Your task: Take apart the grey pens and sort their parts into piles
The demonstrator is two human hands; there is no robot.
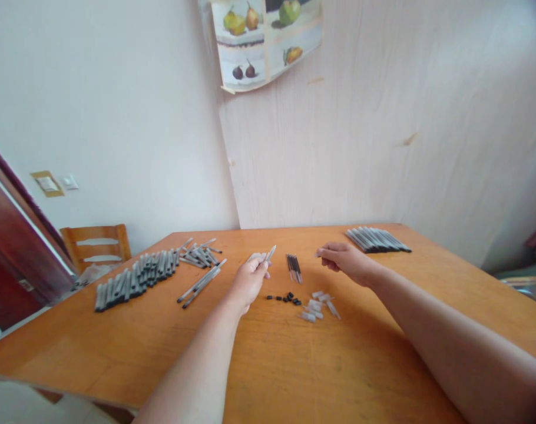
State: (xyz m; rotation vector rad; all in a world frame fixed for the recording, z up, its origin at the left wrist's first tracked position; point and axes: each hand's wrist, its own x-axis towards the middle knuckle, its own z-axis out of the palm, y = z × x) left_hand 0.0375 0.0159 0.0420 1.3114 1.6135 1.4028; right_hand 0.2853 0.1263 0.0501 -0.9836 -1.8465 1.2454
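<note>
One fumble & tiny pc. our R hand pinches could roll off far edge of surface; L hand pinches pen.

A plain room, probably in a home, is showing: a wooden chair is standing by the worktop, a fruit poster is hanging on the panel, a switch is sitting on the pale wall, and a dark red door is showing at the left edge.

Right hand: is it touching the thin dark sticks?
Apart. The head view shows table between the right hand and the dark sticks.
</note>
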